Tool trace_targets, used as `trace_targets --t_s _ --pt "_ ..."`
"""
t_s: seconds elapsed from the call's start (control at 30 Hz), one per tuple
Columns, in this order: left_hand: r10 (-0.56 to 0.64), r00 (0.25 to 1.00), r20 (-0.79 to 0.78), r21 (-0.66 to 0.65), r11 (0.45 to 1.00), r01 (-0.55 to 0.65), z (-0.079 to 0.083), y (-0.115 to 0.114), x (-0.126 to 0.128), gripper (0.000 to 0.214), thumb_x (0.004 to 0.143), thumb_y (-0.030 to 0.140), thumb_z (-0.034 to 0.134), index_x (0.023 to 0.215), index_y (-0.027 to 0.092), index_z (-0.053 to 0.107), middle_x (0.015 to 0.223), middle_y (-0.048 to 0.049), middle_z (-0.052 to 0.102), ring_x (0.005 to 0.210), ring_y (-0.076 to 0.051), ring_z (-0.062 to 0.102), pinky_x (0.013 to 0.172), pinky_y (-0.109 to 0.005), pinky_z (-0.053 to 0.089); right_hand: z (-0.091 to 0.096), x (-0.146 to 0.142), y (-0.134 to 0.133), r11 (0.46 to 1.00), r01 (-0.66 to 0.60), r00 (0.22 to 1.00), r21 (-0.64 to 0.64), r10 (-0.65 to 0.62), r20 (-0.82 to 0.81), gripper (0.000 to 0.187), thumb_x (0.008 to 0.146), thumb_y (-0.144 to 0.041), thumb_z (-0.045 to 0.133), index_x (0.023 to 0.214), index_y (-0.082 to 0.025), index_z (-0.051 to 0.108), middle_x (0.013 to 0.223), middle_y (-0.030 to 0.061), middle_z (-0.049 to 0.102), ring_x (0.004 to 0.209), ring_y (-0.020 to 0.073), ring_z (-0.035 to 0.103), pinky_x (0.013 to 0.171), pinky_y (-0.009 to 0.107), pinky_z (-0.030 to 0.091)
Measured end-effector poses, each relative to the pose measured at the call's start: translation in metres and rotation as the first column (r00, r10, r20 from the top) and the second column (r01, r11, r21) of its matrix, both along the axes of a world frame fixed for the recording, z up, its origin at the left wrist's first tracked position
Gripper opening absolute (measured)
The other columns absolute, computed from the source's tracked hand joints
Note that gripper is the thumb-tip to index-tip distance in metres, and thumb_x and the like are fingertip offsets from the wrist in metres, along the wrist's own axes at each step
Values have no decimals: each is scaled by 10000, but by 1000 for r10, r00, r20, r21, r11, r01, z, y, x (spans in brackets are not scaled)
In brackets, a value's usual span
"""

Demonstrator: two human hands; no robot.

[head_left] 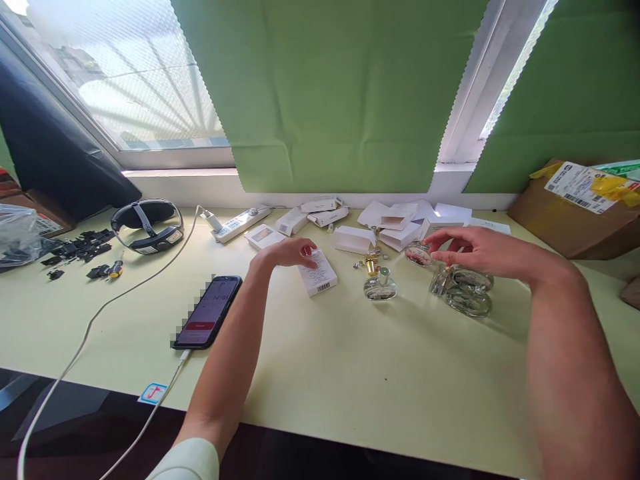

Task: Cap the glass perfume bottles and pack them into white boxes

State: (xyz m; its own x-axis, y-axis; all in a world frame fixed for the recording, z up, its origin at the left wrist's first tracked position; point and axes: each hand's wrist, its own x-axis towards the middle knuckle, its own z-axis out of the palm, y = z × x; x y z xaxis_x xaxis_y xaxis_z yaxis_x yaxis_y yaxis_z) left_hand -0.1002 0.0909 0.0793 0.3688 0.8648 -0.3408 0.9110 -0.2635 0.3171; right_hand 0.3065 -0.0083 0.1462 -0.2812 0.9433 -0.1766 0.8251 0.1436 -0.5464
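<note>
My left hand (290, 253) reaches over the pale yellow table (325, 373), fingers curled down onto a small white carton with a barcode (319, 273). My right hand (470, 250) hovers at the right with its fingers spread. Its fingertips touch a small pinkish glass bottle (418, 253). Under that hand lie clear glass bottles (465, 290). Between the hands stands a small round clear bottle (380, 285) with a gold cap (371, 265) beside it.
Several white cartons (395, 223) lie along the window sill, next to a power strip (239, 223). A phone (208, 312) on a white cable lies at the left, near a headset (147, 225), black small parts (83, 245) and a screwdriver. A cardboard box (575, 210) stands far right.
</note>
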Motion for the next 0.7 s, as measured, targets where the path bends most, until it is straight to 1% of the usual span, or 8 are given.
trace_targets --t_s 0.17,0.27,0.33,0.43,0.5,0.63,0.67,0.7 --pt "32 999 -42 -35 999 -33 -7 2 1 758 597 661 741 1194 231 564 1247 -96 626 1063 -269 619 812 -329 509 1 0 -1 1000 23 1000 5 -23 -7 504 870 -616 552 1230 -272 629 1130 79 684 977 244 627 802 335 487" --pt "-5 999 51 -42 999 8 1 -2 5 626 637 588 749 1118 244 546 1135 -51 659 959 -221 634 726 -293 508 3 -3 -4 1000 26 999 5 -26 -22 480 885 -604 542 1221 -272 625 1116 76 680 969 234 624 799 328 482" --pt "-57 986 159 19 998 55 11 -6 8 522 700 525 719 1104 249 537 1094 -37 656 931 -199 626 703 -277 502 3 0 -5 999 40 998 13 -39 -42 452 894 -580 542 1215 -272 626 1095 73 682 954 221 619 788 321 478" --pt "-63 979 193 135 990 37 20 -9 8 396 804 490 615 1111 247 557 1029 -40 655 878 -190 620 673 -282 499 -1 15 -1 982 170 981 82 -161 -106 439 866 -550 593 1192 -260 641 1079 79 690 941 219 613 754 315 478" --pt "-10 990 144 147 989 -12 19 -7 3 373 835 482 571 1124 246 569 1020 -50 661 874 -197 627 655 -284 502 -9 31 4 922 329 936 206 -290 -198 420 839 -525 627 1158 -254 655 1097 84 694 928 221 617 725 318 475" --pt "66 996 62 111 991 -72 3 2 -10 360 833 450 556 1119 235 594 1068 -85 661 921 -228 641 647 -292 515 -36 67 23 658 597 799 459 -438 -413 401 800 -421 648 1140 -209 634 1156 125 678 962 212 622 784 321 478" --pt "73 996 56 119 990 -80 -1 4 -11 368 838 454 547 1127 232 595 1097 -96 654 949 -239 639 669 -302 520 -44 75 28 628 618 785 473 -469 -404 433 785 -408 651 1167 -206 618 1184 134 668 991 216 615 799 323 477" --pt "77 995 58 134 987 -84 -3 4 -11 384 849 465 533 1149 231 588 1134 -105 644 988 -247 633 706 -313 526 -51 82 33 633 602 798 486 -487 -355 478 800 -416 630 1230 -212 587 1248 135 643 1051 223 597 828 328 471"
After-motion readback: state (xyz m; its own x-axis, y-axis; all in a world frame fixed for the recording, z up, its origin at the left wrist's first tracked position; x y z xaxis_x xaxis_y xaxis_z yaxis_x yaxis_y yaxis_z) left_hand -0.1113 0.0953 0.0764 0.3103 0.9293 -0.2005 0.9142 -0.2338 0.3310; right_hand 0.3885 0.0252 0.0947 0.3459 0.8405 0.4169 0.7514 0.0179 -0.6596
